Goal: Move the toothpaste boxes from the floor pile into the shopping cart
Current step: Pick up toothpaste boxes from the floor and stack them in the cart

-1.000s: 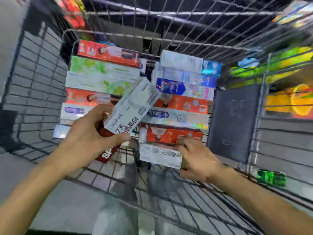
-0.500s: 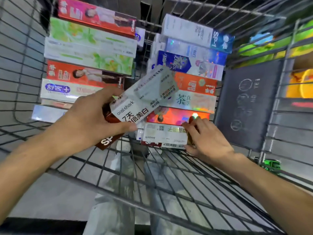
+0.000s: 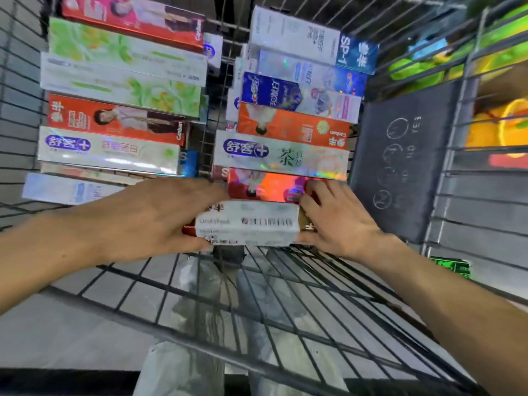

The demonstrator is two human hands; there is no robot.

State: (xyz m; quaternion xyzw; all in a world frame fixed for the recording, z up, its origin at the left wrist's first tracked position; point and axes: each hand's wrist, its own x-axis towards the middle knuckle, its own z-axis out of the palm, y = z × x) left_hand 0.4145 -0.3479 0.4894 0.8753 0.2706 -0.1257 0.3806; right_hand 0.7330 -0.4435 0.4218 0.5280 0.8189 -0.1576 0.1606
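Observation:
Inside the wire shopping cart lie two rows of toothpaste boxes, a left row and a right row. At the near end of the right row sits a white box lying flat against a red box. My left hand grips the white box's left end, thumb below and fingers over its top. My right hand holds its right end, fingers curled against it. A dark red box peeks out under my left hand.
A dark grey flap with chalk-like markings forms the cart's right inner wall. Beyond the wire sides are bright yellow and green shelf goods on the right and grey floor below. A green item lies outside the cart.
My left hand has lowered the white box from a tilted pose above the rows and laid it flat at the near end of the right row. My right hand stayed at that end.

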